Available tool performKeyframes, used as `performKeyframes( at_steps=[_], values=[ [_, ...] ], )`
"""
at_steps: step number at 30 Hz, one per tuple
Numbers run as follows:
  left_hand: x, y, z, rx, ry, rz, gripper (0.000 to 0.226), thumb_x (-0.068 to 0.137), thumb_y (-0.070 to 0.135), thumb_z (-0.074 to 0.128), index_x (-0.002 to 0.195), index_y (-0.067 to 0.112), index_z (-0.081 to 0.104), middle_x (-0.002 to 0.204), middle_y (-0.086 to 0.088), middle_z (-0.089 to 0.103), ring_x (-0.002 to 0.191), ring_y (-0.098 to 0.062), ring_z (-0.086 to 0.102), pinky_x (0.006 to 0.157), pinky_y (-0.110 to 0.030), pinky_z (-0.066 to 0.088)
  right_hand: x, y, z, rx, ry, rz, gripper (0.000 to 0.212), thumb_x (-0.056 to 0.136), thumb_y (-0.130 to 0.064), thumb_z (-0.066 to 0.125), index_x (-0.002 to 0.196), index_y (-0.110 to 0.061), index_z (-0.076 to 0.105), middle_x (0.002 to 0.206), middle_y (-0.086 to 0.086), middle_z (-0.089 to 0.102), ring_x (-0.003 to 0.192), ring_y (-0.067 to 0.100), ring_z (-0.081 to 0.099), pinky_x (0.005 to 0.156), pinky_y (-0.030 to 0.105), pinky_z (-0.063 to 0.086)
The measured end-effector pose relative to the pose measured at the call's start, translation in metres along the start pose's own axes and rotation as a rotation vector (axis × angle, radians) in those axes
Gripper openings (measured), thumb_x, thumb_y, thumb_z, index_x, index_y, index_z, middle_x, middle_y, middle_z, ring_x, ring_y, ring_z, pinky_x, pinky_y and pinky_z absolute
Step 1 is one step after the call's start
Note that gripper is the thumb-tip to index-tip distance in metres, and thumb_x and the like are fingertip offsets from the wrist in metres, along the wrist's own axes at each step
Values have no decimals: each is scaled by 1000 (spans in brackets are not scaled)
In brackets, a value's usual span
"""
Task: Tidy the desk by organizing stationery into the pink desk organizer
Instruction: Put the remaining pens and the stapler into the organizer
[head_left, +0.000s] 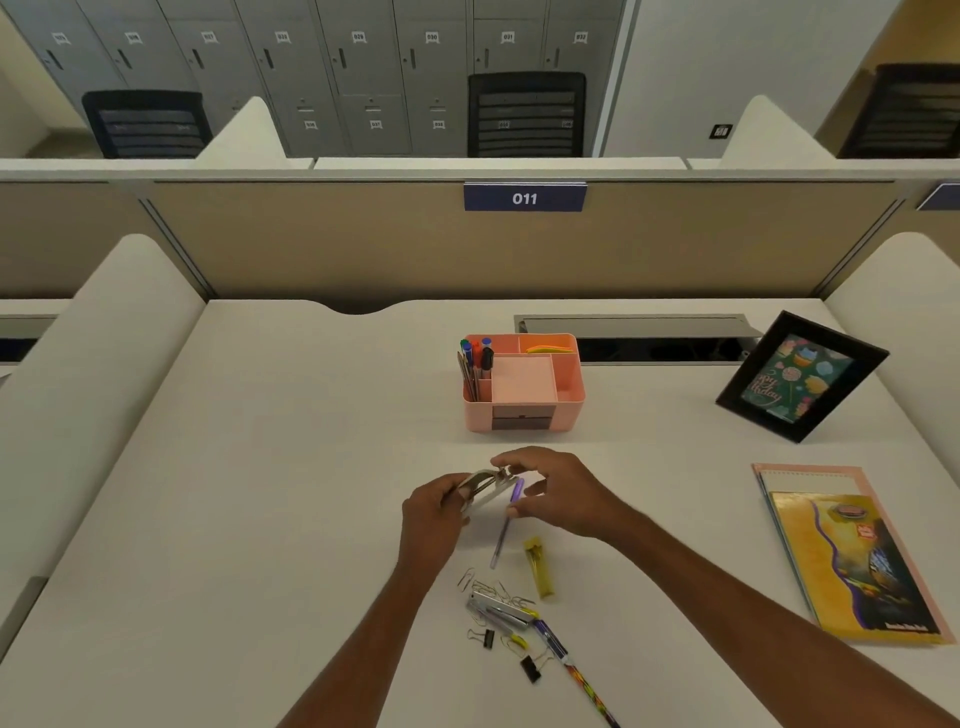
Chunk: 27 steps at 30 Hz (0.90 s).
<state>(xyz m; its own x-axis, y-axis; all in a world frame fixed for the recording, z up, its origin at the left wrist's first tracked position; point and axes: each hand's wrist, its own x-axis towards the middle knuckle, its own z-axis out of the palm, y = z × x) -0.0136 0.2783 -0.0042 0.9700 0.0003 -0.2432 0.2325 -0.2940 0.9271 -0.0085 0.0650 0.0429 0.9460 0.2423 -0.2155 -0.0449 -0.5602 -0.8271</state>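
L hand (434, 512) is up over the middle of the desk (260, 493), fingers curled round a silver metal tool (480, 489), poss. a hole punch, held tilted. R hand (553, 493) arches over the tool's far end w/ forefinger tip touching it and the other fingers loosely bent. Can't tell if it actually pinches the tool or only touches. A purple pen (504, 525) lies just under the R thumb, cap end pointing away from the person; contact w/ the thumb is unclear. The pink organizer (524, 410) sits further back on the desk, just beyond both hands and touched by neither. Its left compartment holds upright pens & markers (475, 358), and the back right compartment has yellow/orange sticky notes (548, 347). There's a dark drawer front low on its near face. Nearer the person, btwn the forearms, lie the loose bits. These are a yellow see-through tube (537, 571) and a heap of paper clips (493, 590) against a silver stapler (498, 612). Black binder clips (530, 669) sit just below that, and a patterned pencil (587, 686) runs toward the bottom edge. Well apart on the right, a stack of notebooks (852, 561) lies flat. Behind it a black picture frame (800, 376) stands leaning back.
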Motion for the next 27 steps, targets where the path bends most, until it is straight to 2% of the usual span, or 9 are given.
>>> performKeyframes(
  at_steps=[6, 11, 16, 17, 19, 21, 23, 25, 27],
  values=[
    [-1, 31, 7, -227, -62, -60, 23, 102, 10, 63, 107, 23, 82, 100, 2, 79, 97, -21, 76, 78, -40, 67, 3, -20, -23, -32, 66, -112, 28, 83, -10, 85, 106, -23, 76, 107, -12, 70, 101, 6, 66, 82, 23, 60],
    [3, 54, 8, -328, -128, 4, 21, 102, 15, 65, 108, 29, 81, 104, 1, 79, 100, -21, 76, 78, -39, 66, 10, -39, -50, -138, 46, -215, 22, 85, -15, 84, 104, -23, 77, 104, -13, 71, 100, 4, 64, 79, 16, 56],
    [11, 55, 15, -332, -9, 79, 20, 105, 26, 62, 117, 25, 78, 108, 6, 79, 100, -12, 76, 78, -32, 65, 24, -57, -81, -192, 105, -253, 20, 86, -19, 83, 105, -21, 78, 103, -14, 71, 100, 4, 64, 75, 19, 57],
    [14, 50, 16, -277, 13, 92, 20, 106, 28, 60, 117, 27, 78, 106, 8, 79, 99, -8, 75, 80, -31, 64, 28, -60, -89, -206, 130, -263, 19, 86, -21, 83, 104, -23, 79, 100, -16, 71, 98, 3, 65, 75, 20, 57],
    [21, 30, 16, -13, 74, 156, 19, 105, 27, 63, 119, 31, 75, 109, 14, 77, 98, -2, 71, 89, -30, 60, 36, -65, -106, -228, 188, -291, 17, 85, -24, 84, 102, -25, 79, 97, -16, 73, 95, 5, 66, 75, 22, 57],
    [29, 5, 14, 290, 55, 161, 33, 100, 25, 69, 133, 25, 69, 135, 8, 69, 123, -10, 64, 110, -31, 49, 46, -70, -124, -236, 255, -303, 18, 86, -20, 83, 103, -21, 79, 98, -9, 74, 92, 7, 67, 73, 22, 55],
    [33, -15, 11, 531, -58, 104, 53, 98, 28, 70, 148, 23, 56, 161, 0, 47, 150, -19, 42, 120, -36, 37, 60, -75, -139, -297, 330, -339, 17, 87, -17, 82, 104, -16, 79, 99, -4, 74, 91, 11, 68, 75, 22, 54],
    [34, -22, 9, 716, -154, 92, 65, 97, 33, 70, 156, 24, 45, 170, 0, 30, 159, -23, 21, 122, -44, 34, 79, -79, -150, -379, 396, -379, 17, 87, -16, 80, 104, -15, 79, 99, -1, 73, 88, 14, 67, 78, 28, 55],
    [32, -20, 10, 820, -191, 98, 71, 96, 37, 70, 159, 25, 39, 173, 2, 21, 161, -25, 12, 124, -47, 32, 98, -79, -156, -431, 432, -359, 19, 88, -16, 78, 107, -14, 79, 101, 1, 74, 89, 15, 65, 79, 31, 56]
  ],
)
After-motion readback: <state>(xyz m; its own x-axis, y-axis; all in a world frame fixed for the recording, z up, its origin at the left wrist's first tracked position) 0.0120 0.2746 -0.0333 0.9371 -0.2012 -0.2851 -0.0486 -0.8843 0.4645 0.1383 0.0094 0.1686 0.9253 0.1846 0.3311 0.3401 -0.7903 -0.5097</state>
